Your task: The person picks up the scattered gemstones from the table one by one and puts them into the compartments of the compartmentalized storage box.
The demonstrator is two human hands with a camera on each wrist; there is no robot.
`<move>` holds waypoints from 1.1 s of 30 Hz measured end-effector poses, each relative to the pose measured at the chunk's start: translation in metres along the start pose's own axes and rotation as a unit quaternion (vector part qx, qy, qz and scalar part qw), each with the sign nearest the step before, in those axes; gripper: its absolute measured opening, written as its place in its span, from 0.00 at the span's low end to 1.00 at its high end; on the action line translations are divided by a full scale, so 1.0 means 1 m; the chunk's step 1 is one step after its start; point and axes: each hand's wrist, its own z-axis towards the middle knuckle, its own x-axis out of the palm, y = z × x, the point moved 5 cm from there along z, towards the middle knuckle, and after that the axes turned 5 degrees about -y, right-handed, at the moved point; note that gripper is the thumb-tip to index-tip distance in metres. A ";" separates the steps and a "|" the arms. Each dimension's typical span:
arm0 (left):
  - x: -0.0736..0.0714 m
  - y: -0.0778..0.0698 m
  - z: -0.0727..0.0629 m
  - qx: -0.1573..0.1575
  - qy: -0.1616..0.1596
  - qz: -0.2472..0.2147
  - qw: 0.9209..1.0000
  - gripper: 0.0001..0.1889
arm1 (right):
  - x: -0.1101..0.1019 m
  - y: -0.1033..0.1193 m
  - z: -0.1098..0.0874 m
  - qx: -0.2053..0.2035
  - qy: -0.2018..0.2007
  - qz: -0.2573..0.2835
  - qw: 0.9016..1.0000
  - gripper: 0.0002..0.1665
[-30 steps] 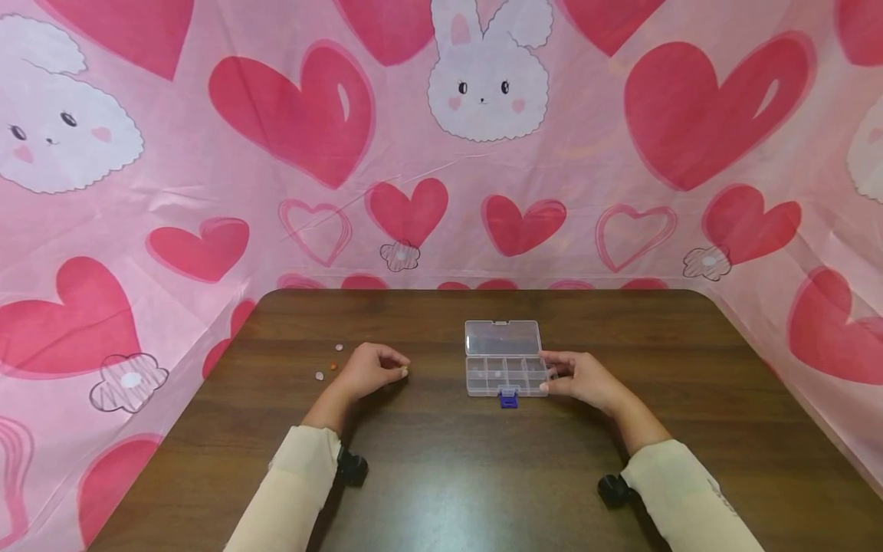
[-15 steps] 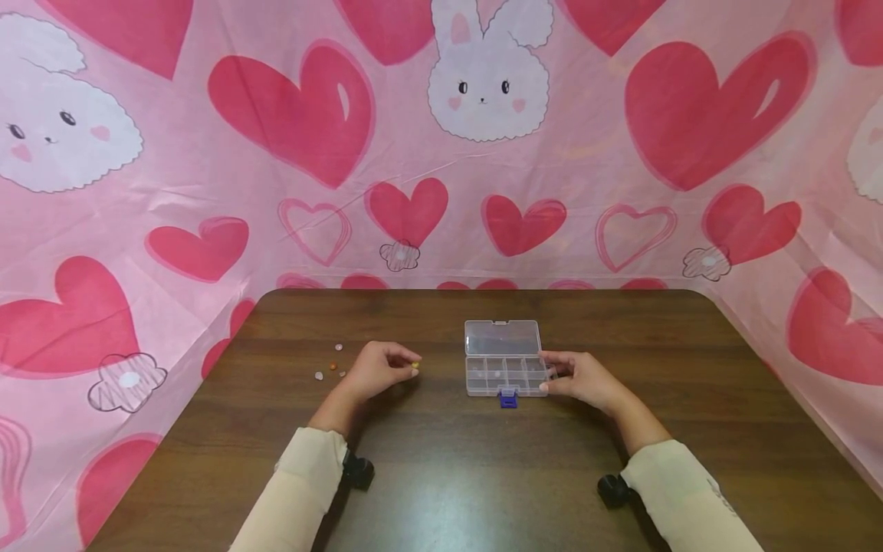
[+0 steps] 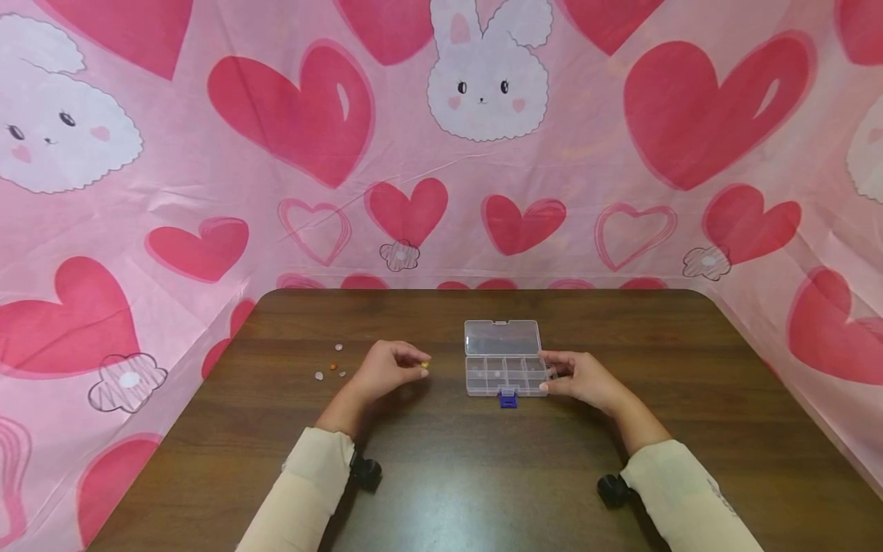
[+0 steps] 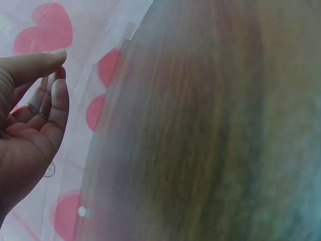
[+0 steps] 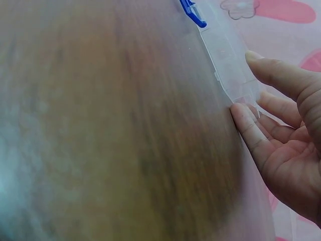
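Note:
My left hand (image 3: pixel 388 371) pinches a small yellow bead-like piece (image 3: pixel 425 366) between thumb and fingertips, held over the table a little left of the box. In the left wrist view the thumb and fingertips meet, and the piece itself is hidden. A clear plastic compartment box (image 3: pixel 476 388) lies with its lid (image 3: pixel 502 338) raised at the back and a blue latch (image 3: pixel 508 400) at the front. Tiny pale pieces show faintly in its left compartments. My right hand (image 3: pixel 582 379) grips the box's right end, thumb and fingers about its side.
Left of my left hand lie a small orange piece (image 3: pixel 333 366) and several pale ones, among them a whitish piece (image 3: pixel 319 376) and a pinkish piece (image 3: pixel 339 347). A pink cloth (image 3: pixel 414 161) with hearts and rabbits hangs behind the brown table (image 3: pixel 441 475).
My left hand has moved right toward the box with the yellow piece, uncovering a small pale piece behind it. My right hand and the box stay where they were.

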 end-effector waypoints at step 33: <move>0.036 -0.023 0.012 0.042 0.032 -0.011 0.999 0.08 | 0.000 0.000 -0.001 -0.001 -0.008 0.001 1.000 0.39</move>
